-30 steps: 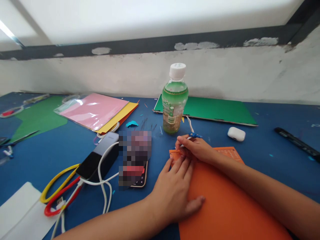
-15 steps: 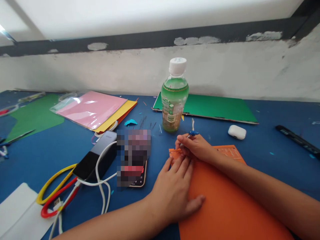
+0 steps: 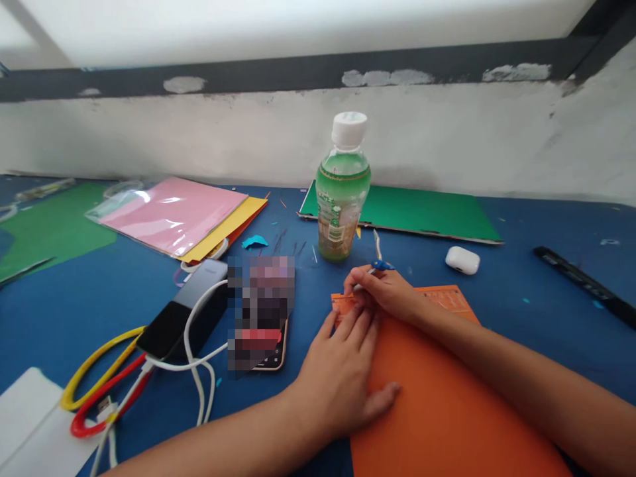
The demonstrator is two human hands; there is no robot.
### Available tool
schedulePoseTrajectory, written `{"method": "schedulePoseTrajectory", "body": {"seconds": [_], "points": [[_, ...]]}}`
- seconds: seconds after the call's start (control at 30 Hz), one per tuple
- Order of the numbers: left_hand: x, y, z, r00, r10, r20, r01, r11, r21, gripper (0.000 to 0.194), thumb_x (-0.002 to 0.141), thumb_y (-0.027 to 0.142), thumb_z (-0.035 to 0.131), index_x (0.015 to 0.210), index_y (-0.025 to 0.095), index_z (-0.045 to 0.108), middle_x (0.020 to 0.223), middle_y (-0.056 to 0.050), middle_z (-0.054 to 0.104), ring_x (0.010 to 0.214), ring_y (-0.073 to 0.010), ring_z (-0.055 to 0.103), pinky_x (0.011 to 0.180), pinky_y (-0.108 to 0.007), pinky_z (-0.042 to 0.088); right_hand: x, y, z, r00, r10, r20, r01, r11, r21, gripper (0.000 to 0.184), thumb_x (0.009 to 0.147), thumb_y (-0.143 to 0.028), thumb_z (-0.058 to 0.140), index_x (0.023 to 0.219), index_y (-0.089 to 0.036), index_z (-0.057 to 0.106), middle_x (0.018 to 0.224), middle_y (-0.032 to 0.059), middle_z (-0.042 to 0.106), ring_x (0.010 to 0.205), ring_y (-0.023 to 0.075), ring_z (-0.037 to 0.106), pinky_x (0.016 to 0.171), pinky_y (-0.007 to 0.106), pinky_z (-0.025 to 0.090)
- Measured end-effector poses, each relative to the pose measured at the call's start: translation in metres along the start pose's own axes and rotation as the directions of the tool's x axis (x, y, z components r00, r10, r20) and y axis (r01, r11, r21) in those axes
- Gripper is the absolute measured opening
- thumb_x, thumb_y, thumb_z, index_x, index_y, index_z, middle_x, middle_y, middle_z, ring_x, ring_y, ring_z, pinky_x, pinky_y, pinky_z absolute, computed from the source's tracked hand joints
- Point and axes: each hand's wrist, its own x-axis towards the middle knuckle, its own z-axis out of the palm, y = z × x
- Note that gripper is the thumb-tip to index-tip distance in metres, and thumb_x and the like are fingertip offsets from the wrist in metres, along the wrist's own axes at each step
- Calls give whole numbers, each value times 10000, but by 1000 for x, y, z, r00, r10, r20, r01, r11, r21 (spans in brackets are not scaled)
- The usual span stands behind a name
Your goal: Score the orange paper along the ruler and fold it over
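Note:
My left hand (image 3: 342, 374) lies flat with fingers stretched out on an orange sheet (image 3: 447, 411), pressing it onto the blue table. My right hand (image 3: 385, 291) is closed around a thin white tool with a blue clip (image 3: 380, 264), its tip at the sheet's far left corner, where small printed markings show. Both forearms reach in from the bottom edge.
A green-labelled bottle with a white cap (image 3: 344, 192) stands just behind my right hand. A phone (image 3: 263, 318), a power bank (image 3: 183, 318) with white cable, red and yellow loops (image 3: 94, 391), pink and yellow sheets (image 3: 173, 212), a green board (image 3: 422, 212), a white earbud case (image 3: 462, 260) and a black ruler (image 3: 586, 285) lie around.
The view has shifted slightly up and to the right, so everything sits a little lower-left. Both hands stay on the orange sheet; the tool's angle in my right hand changed slightly.

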Motion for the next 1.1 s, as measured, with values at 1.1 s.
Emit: {"method": "schedulePoseTrajectory", "body": {"seconds": [1.1], "points": [[3, 6, -10, 997, 37, -63, -23, 979, 203, 598, 833, 449, 433, 1321, 108, 372, 1390, -132, 377, 1263, -271, 354, 1014, -444, 293, -155, 13, -85, 905, -426, -13, 92, 225, -970, 330, 851, -349, 466, 1096, -141, 539, 1162, 160, 547, 1098, 283, 496, 909, 445, 420]]}}
